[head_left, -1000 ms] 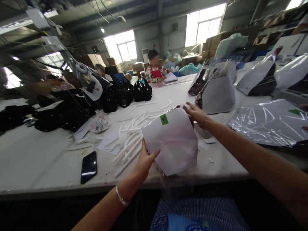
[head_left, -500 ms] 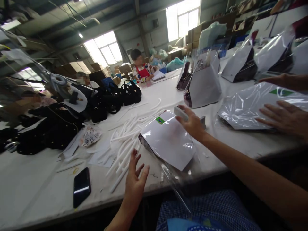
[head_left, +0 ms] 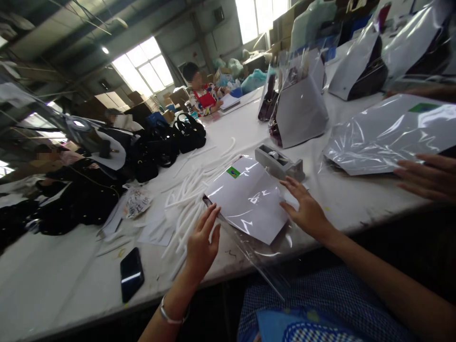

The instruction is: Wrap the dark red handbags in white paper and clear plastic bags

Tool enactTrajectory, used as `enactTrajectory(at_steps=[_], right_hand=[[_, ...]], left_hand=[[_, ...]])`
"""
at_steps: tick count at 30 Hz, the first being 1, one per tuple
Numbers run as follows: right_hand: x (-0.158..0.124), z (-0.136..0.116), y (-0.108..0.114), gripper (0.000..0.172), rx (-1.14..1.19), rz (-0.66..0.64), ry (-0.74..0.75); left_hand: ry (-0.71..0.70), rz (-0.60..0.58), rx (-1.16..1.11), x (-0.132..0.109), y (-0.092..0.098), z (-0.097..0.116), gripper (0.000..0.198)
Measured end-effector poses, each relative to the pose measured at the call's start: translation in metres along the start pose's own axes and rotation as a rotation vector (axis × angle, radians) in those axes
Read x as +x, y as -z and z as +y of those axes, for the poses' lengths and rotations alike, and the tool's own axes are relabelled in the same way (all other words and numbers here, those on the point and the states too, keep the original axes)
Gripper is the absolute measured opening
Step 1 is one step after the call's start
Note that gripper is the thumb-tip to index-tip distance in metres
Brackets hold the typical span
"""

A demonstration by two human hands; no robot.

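Note:
A handbag covered by white card inside a clear plastic bag (head_left: 249, 199) lies on the table in front of me, a green sticker (head_left: 233, 172) near its top. My left hand (head_left: 201, 247) is at its left edge, fingertips touching or almost touching it, fingers stretched out. On the other side my right hand (head_left: 308, 213) is open, thumb and fingers apart near the card's right edge; contact is unclear. Behind it stands a grey tape dispenser (head_left: 280, 161). The plastic's loose end (head_left: 263, 270) hangs over the table's front edge.
White foam rods (head_left: 188, 199) lie to the left, with a black phone (head_left: 131, 274) nearer. Black handbags (head_left: 85, 190) are piled farther left. At right, a co-worker's hand (head_left: 427, 178) is by another wrapped bag (head_left: 377, 137). A wrapped bag stands upright (head_left: 302, 109) behind.
My right hand has left the tape dispenser and come down toward the wrapped bag's right edge. My left hand has moved up to its left edge. The co-worker's near hand has shifted toward the front.

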State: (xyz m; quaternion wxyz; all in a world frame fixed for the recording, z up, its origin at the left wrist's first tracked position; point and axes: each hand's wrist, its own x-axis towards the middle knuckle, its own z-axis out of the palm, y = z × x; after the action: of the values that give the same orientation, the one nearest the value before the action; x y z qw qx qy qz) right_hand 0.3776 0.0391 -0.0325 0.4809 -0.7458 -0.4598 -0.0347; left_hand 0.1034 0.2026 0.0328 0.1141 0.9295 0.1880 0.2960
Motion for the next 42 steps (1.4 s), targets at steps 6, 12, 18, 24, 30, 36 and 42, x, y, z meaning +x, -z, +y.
enactTrajectory(at_steps=[6,12,18,24,30,36,42], right_hand=[[-0.090,-0.018,0.035,0.059,0.120,-0.250,0.365],[-0.138,-0.014,0.018,0.076,-0.074,-0.389,0.624],[-0.138,-0.020,-0.010,0.060,-0.110,-0.325,0.720],[-0.131,-0.025,-0.025,0.048,-0.024,-0.148,0.745],[-0.130,-0.023,-0.031,0.050,-0.039,-0.147,0.733],[-0.131,-0.023,-0.032,0.053,-0.022,-0.145,0.718],[-0.128,-0.025,-0.032,0.057,-0.050,-0.156,0.726]], left_hand=[[-0.465,-0.259,0.189,-0.010,0.007,-0.013,0.058],[-0.620,-0.429,0.183,-0.027,0.004,-0.024,0.055],[-0.654,-0.332,0.191,-0.042,-0.015,-0.032,0.039],[-0.721,-0.044,0.177,-0.045,-0.034,-0.033,0.020],[-0.680,-0.050,0.210,-0.047,-0.035,-0.032,0.028],[-0.740,0.023,0.231,-0.041,-0.038,-0.025,0.019],[-0.729,0.023,0.174,-0.041,-0.035,-0.024,0.018]])
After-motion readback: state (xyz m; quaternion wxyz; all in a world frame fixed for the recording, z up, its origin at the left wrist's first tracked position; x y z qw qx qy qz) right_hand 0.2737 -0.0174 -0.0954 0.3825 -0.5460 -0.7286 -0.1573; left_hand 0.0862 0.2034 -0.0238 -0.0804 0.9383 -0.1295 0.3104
